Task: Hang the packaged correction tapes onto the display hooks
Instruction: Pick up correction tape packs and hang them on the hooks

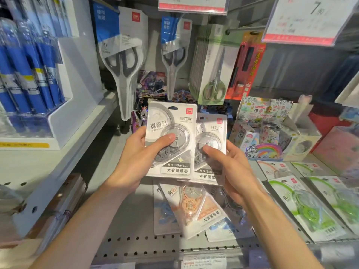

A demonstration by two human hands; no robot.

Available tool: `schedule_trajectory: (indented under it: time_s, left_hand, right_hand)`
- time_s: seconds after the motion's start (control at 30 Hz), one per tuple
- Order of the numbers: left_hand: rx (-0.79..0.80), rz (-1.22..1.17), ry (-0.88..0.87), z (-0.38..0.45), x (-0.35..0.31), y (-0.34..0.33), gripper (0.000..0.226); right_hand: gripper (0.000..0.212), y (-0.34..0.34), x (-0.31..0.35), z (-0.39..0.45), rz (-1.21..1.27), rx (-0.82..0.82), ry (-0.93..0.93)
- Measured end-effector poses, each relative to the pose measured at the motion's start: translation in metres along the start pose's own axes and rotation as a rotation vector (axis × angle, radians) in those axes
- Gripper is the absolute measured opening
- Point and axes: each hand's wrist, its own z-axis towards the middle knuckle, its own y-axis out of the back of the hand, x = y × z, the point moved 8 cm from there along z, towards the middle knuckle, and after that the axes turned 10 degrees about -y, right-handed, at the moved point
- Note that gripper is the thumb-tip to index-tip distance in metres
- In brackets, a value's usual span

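Hands up front, mid-frame: left hand (136,162) grips grey correction tape pack (171,140), thumb on blister; right hand (231,171) grips second grey pack (210,146) just right, partly behind. Orange pack (194,204) lies on shelf (136,243) below. Scissors packs (124,61) hang far behind.

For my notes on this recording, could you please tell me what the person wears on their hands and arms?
Nothing shows on either. The left hand and right hand are bare, with no gloves, rings, watch or bracelets in view. Both forearms are bare to the frame's bottom edge; no sleeve is visible.
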Motion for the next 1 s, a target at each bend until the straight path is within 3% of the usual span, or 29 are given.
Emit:
schedule_trajectory:
  time_s: [0.23, 0.37, 0.53, 0.83, 1.0]
  left_hand:
    - [-0.016, 0.04, -0.132, -0.013, -0.031, -0.029, 0.037]
    - [-0.003, 0.124, -0.201, -0.018, -0.044, -0.065, 0.04]
    - [0.023, 0.234, -0.284, -0.028, -0.055, -0.129, 0.037]
    - [-0.041, 0.277, -0.387, -0.054, -0.063, -0.277, 0.037]
    - [-0.086, 0.316, -0.41, -0.054, -0.082, -0.319, 0.032]
  right_hand:
    - [0.054, 0.056, 0.024, -0.038, -0.147, -0.144, 0.128]
    - [0.046, 0.091, 0.045, -0.063, -0.141, -0.152, 0.207]
    - [0.063, 0.151, 0.071, -0.089, -0.124, -0.146, 0.25]
    - [0.049, 0.282, 0.126, -0.128, -0.263, -0.104, 0.332]
    - [0.042, 0.324, 0.155, -0.133, -0.293, -0.044, 0.352]
